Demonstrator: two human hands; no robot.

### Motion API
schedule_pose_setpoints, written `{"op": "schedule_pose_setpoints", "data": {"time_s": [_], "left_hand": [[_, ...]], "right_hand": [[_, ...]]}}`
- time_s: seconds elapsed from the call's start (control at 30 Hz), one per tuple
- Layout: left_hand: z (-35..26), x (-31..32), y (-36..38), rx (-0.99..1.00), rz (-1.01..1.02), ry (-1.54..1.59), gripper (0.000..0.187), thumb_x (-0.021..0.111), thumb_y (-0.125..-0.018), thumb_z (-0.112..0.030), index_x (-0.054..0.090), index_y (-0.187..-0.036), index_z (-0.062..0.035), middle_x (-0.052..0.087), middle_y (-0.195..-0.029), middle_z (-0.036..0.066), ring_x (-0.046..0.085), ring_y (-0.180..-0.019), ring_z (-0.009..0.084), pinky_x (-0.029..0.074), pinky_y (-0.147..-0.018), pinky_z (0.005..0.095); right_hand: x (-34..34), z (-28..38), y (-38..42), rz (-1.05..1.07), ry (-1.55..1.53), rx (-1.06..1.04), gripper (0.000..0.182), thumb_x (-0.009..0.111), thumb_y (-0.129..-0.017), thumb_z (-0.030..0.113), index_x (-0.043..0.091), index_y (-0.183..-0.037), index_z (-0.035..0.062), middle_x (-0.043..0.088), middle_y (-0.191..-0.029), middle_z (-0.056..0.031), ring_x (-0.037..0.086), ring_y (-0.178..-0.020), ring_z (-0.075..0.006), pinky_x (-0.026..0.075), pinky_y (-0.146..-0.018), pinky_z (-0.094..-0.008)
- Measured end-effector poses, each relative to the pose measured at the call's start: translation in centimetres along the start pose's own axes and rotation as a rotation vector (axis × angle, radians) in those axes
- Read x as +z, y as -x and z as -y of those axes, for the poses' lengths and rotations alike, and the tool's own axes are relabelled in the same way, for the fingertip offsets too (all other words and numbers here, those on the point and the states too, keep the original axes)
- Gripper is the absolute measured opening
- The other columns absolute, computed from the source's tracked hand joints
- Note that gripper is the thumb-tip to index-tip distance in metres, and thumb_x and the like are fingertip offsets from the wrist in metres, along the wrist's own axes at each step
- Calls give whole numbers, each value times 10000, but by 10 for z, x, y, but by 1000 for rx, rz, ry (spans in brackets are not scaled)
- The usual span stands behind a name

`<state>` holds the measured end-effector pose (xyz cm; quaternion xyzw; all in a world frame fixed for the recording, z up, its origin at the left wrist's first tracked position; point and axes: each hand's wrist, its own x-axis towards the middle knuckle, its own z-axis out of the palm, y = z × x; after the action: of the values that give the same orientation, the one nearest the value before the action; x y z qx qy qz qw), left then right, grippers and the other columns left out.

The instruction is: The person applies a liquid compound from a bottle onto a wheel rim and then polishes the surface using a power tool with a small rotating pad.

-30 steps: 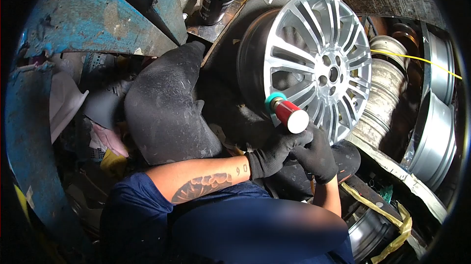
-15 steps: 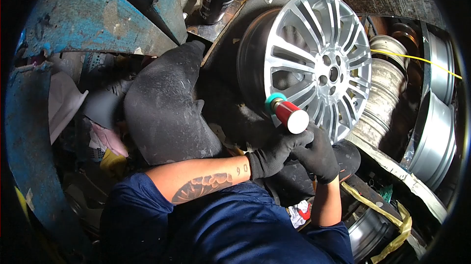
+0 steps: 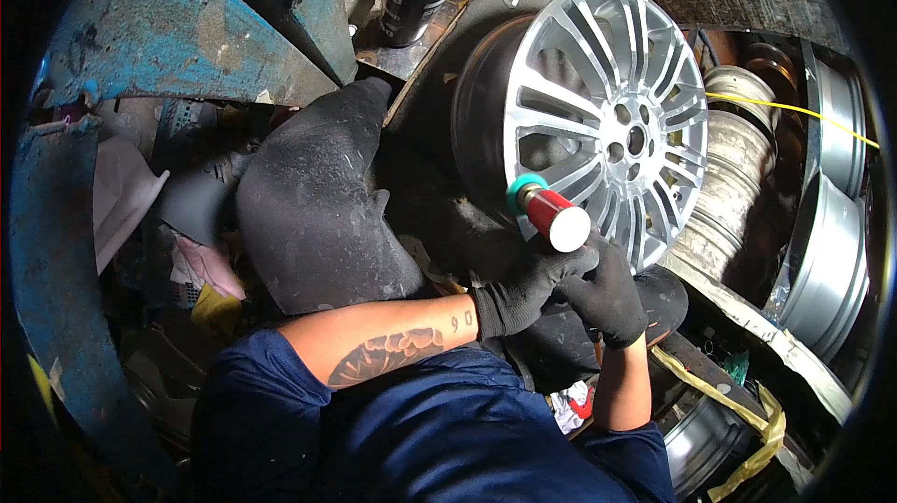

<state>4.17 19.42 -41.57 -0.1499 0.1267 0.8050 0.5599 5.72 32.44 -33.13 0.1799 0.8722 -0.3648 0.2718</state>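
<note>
Both my hands wear black gloves and are closed together around a small red rotary tool with a white round end cap. My left hand wraps around it from below, and my right hand grips from the right, touching the left. The tool's handle is hidden by the gloves. Its teal round pad is against or very close to the left edge of a silver alloy wheel. Tilted upright in front of me, the wheel shows many thin spokes and a dark barrel behind.
Behind the wheel on the left stands a dark bottle with a red cap. Several more wheel rims lie to the right, crossed by a yellow cord. A worn blue metal frame fills the left. Rags lie below it.
The tool and both hands have shifted very slightly down and right along the wheel's edge. The teal pad looks sharper now. The wheel has stayed in place.
</note>
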Motion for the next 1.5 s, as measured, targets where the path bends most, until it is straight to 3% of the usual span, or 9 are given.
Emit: {"op": "schedule_pose_setpoints", "data": {"time_s": [0.1, 0.37, 0.47, 0.6, 0.93, 1.07, 1.2, 1.3, 1.5], "left_hand": [[-2, 6, 1, 78, 11, 0, 352, 732, -870, -240, 615, -1154, -68, 632, -1002, 10, 623, -946, 116, 510, -850, 299], [3, -1, -3, -7, 29, -12, 319, 727, -873, -226, 625, -1130, -67, 641, -986, 15, 626, -934, 114, 511, -839, 294], [2, 5, 2, -62, 22, 61, 302, 734, -871, -215, 631, -1118, -74, 651, -976, 11, 635, -930, 116, 514, -835, 287], [7, 5, 4, -82, 45, 99, 301, 737, -871, -210, 629, -1123, -82, 656, -979, 10, 637, -924, 117, 516, -837, 287], [5, 6, 1, -36, 3, 14, 333, 712, -894, -269, 622, -1154, -81, 643, -986, 28, 629, -918, 121, 518, -817, 292], [6, 2, 1, -99, 32, -8, 338, 697, -910, -274, 619, -1174, -77, 641, -990, 30, 626, -928, 118, 513, -838, 288], [10, -4, 4, -140, 53, 5, 321, 684, -923, -270, 629, -1168, -69, 642, -991, 19, 628, -941, 113, 511, -864, 289], [6, -4, -1, -73, 71, -103, 306, 682, -927, -284, 645, -1136, -63, 643, -994, 10, 625, -948, 104, 513, -851, 283], [12, -11, -5, 4, 32, -47, 311, 719, -902, -220, 640, -1155, -58, 671, -1061, 42, 655, -1001, 135, 529, -906, 302]], "right_hand": [[-1, 1, 0, -1, 2, 4, 532, 726, -760, 186, 620, -1224, -51, 668, -1196, -255, 664, -1086, -415, 500, -945, -432], [2, -1, 4, -29, -56, 11, 532, 706, -748, 164, 620, -1232, -41, 684, -1147, -246, 677, -1057, -409, 512, -918, -425], [-5, 21, 11, -26, 58, 100, 517, 701, -749, 162, 626, -1222, -33, 685, -1137, -243, 680, -1042, -415, 517, -904, -424], [-3, 12, 13, 29, -49, 116, 503, 700, -749, 162, 631, -1208, -31, 688, -1125, -236, 679, -1027, -424, 519, -891, -425], [1, 11, 12, -48, -37, 109, 537, 721, -741, 175, 626, -1222, -44, 684, -1126, -266, 670, -1072, -402, 507, -914, -420], [10, -11, 20, -195, 156, 12, 547, 729, -737, 181, 628, -1225, -45, 688, -1113, -269, 681, -1041, -399, 513, -902, -420], [3, -2, 18, -6, -76, 104, 506, 724, -738, 180, 637, -1188, -36, 684, -1009, -276, 682, -929, -428, 523, -823, -433], [6, 3, 17, -128, 46, -30, 476, 719, -738, 180, 641, -1160, -27, 684, -953, -269, 677, -899, -434, 519, -797, -436], [6, 3, 7, -76, -19, -24, 480, 718, -738, 187, 641, -1166, -16, 686, -1000, -258, 662, -918, -450, 520, -810, -446]]}}
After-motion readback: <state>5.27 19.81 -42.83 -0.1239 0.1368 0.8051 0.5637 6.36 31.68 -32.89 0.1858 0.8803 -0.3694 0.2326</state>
